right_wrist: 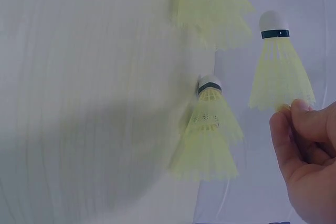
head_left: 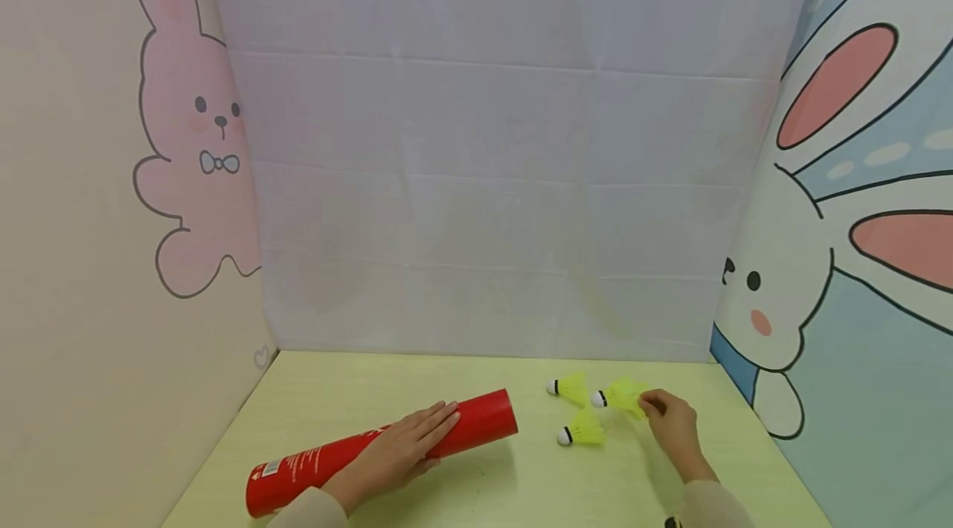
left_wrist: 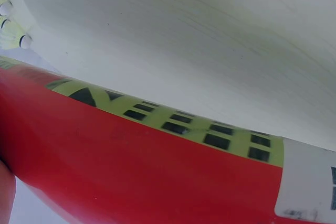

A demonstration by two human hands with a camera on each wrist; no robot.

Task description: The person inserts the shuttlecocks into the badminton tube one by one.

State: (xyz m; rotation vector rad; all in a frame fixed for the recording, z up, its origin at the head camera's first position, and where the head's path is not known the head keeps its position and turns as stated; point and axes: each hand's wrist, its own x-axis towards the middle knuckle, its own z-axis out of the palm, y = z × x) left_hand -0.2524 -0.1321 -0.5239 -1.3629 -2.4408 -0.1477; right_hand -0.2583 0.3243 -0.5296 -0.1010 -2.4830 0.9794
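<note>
A long red shuttlecock tube (head_left: pixel 476 422) lies slantwise, its right end raised off the table. My left hand (head_left: pixel 402 449) grips it from above near the middle, fingers across its top. In the left wrist view, the red tube (left_wrist: pixel 131 166) fills the lower part, with a yellow-green band of black marks and a white label. My right hand (right_wrist: pixel 310 150) pinches the skirt edge of a yellow shuttlecock (right_wrist: pixel 281 74) with a white head and dark ring. Beside it, shuttlecocks (right_wrist: pixel 210 140) look stacked one in another. More yellow skirts (right_wrist: pixel 212 11) show at the top.
On the pale yellow table (head_left: pixel 536 487), one shuttlecock (head_left: pixel 573 387) lies behind and another (head_left: pixel 584 430) in front, left of my right hand. A white cloth (head_left: pixel 484 180) hangs at the back. Rabbit-printed walls (head_left: pixel 878 396) stand at the sides.
</note>
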